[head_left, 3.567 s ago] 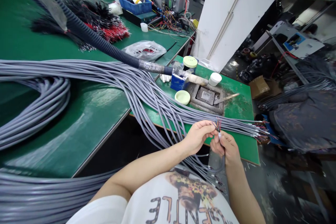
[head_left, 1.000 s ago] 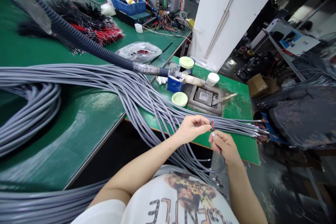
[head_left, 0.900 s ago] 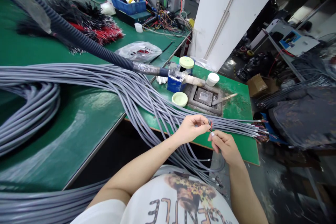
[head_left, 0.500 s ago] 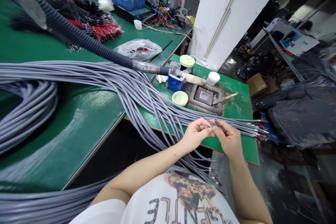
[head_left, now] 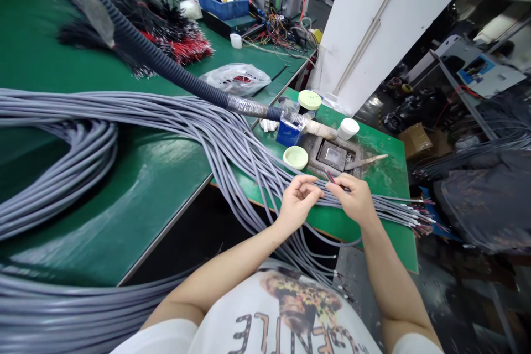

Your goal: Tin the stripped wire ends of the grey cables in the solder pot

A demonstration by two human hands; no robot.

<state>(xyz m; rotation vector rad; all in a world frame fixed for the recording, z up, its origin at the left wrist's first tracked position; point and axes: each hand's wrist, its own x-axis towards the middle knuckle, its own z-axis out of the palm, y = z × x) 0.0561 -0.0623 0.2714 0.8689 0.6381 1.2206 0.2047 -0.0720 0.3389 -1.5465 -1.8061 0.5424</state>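
My right hand (head_left: 353, 199) pinches the stripped end of a grey cable, whose thin coloured wires (head_left: 329, 176) stick up above the fingertips. Just to its left, my left hand (head_left: 297, 199) has curled fingers near those wires; whether it grips anything is unclear. Both hands hover over a thick bundle of grey cables (head_left: 232, 144) that runs from the big green bench across a small green table (head_left: 390, 177). The finished cable ends (head_left: 418, 218) fan out at that table's right edge.
On the small table stand a solder pot (head_left: 334, 155), a pale green lid (head_left: 295, 157), a green-lidded jar (head_left: 309, 100), a white jar (head_left: 347, 128) and a blue box (head_left: 289, 131). A black corrugated hose (head_left: 174, 69) crosses the bench. Coiled grey cables (head_left: 53, 177) lie at left.
Both hands have moved up and away from my body, over the cable bundle. The right hand has carried the wire end closer to the solder pot; the hands stand slightly apart.
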